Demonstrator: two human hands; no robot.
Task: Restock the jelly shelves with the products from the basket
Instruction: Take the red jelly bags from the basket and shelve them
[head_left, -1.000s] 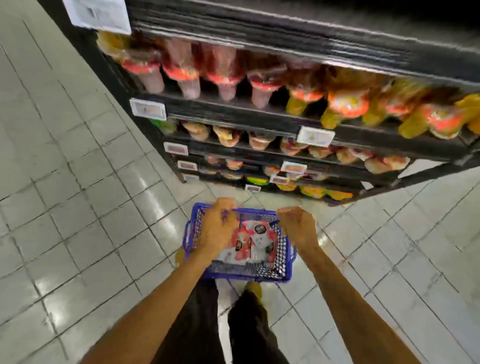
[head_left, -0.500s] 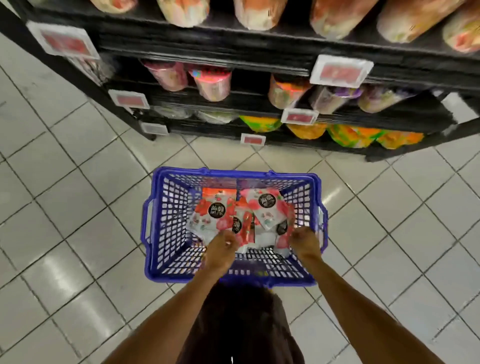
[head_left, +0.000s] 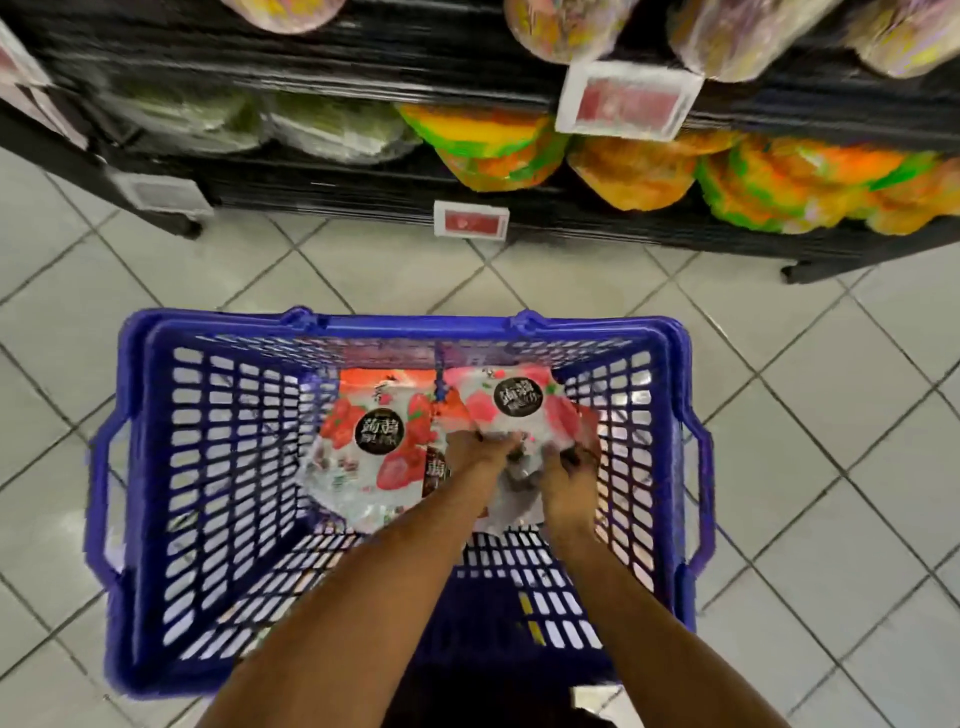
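Head view suggests the pick-up step: left hand (head_left: 475, 460) and right hand (head_left: 566, 493) both curl fingers onto a jelly pack (head_left: 519, 410) lying under them in the basket (head_left: 395, 325), and it likely next needs lifting clear to the shelves (head_left: 332, 179) beyond the hands.

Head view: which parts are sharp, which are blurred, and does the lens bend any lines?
In the head view, the shelf goods and price tags are smeared by motion blur, print unreadable; the jelly packets in the basket are sharper, their round black labels clear; the left hand and right hand on them look slightly soft; the basket's rim bows outward, a wide-angle effect.
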